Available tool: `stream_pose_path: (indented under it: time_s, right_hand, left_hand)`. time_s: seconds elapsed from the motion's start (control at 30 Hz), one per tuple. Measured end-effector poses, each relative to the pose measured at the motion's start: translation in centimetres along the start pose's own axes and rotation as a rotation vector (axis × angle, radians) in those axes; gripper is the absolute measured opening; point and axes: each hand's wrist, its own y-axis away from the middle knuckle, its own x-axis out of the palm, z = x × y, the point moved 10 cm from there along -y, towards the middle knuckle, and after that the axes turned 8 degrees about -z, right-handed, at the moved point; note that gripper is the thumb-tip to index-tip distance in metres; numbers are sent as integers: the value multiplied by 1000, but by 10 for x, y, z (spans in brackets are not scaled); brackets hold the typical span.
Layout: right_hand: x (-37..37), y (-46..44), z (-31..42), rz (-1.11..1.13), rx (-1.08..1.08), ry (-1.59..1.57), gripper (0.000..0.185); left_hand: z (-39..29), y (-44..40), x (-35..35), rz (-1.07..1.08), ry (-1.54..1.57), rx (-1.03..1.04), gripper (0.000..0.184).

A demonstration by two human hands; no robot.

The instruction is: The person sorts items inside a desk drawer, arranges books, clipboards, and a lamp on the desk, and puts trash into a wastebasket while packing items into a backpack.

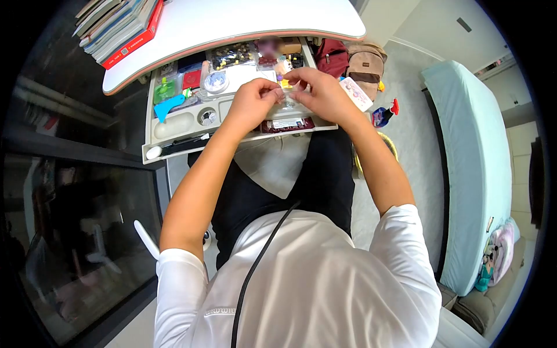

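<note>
White cloth of a shirt (301, 278) lies nearest the camera, in the head view, with a black cable (248, 278) running down over it. Past the black trousers (325, 174), both forearms reach to an open drawer (174, 124) beneath the white desk (243, 17). The left hand (252, 103) has its thumb and fingertips drawn close together; the right hand (322, 95) is curled, its index finger stretched forward and a modest space left before the thumb. Between the hands, over the drawer, is a small clear item (285, 103) (too tiny from here to name), and I can't tell which fingers, if any, pinch it. A dark red packet (287, 124) lies in the front of the drawer, just beside them; a round white container (216, 82) and a blue piece (168, 108) sit farther left. Books (119, 35) are stacked on the desk, and a red-topped spray bottle (383, 115) stands on the floor to the right.
</note>
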Motion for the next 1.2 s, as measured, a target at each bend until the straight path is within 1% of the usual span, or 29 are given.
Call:
stream_pose_path:
  time_s: [0.03,0.07,0.17,0.2,0.3,0.33,0.4,0.47,0.53,0.57,0.6,0.63,0.7,0.77,0.83,0.87,0.9,0.97,1.0,1.07,1.13,1.17,1.2]
  right_hand:
    - [5,0,2,7,-12,-30,36]
    - [9,0,3,15,-24,-61,35]
    - [14,-1,4,-15,-24,-135,24]
    - [9,-1,11,-76,-82,-81,19]
    - [18,2,-7,-13,101,-126,17]
    - [21,4,-14,-28,158,-167,17]
    - [29,8,-30,-57,268,-246,19]
    - [31,13,-33,-118,311,-317,21]
    - [35,17,-36,-165,337,-393,23]
    - [34,21,-38,-201,361,-332,23]
    - [32,26,-35,-236,381,-271,23]
    - [30,31,-31,-271,399,-210,23]
    - [36,36,-23,-280,423,-263,21]
    - [41,39,-23,-300,415,-330,21]
    - [52,41,-24,-238,446,-428,18]
    - [55,42,-24,-217,455,-452,17]
    - [57,43,-24,-196,466,-476,16]
    - [56,41,-26,-113,431,-389,17]
    - [54,38,-29,-71,414,-344,18]
    - [49,32,-37,17,381,-253,19]
    - [28,18,-44,-56,298,-72,22]
    - [18,9,-47,-91,255,17,24]
    - [1,-2,-49,-184,232,145,22]
  left_hand:
    - [12,1,1,27,173,-114,24]
    - [20,0,4,60,351,-161,25]
    - [22,12,-1,32,775,-352,23]
    - [24,12,-2,62,879,-354,22]
    - [30,18,-5,97,998,-408,20]
    - [26,19,-6,91,1028,-385,18]
    - [25,22,-10,11,930,-354,18]
    - [23,25,-13,-67,850,-328,17]
    - [17,27,-17,-124,745,-226,16]
    - [15,28,-20,-154,692,-176,16]
    - [11,30,-23,-164,550,-73,17]
    - [4,36,-27,-224,386,-43,18]
    - [-4,44,-30,-284,220,32,19]
    - [-6,49,-32,-315,237,11,18]
    - [3,49,-33,-325,277,-8,18]
    - [6,49,-33,-292,257,-13,17]
    - [10,48,-32,-276,370,-35,17]
    - [19,44,-28,-241,596,-79,17]
    - [21,42,-26,-205,644,-122,18]
    - [24,34,-21,-143,530,-181,19]
    - [27,25,-14,-105,376,-231,22]
    - [19,19,-16,-123,133,-137,24]
    - [6,16,-15,-141,-111,-40,25]
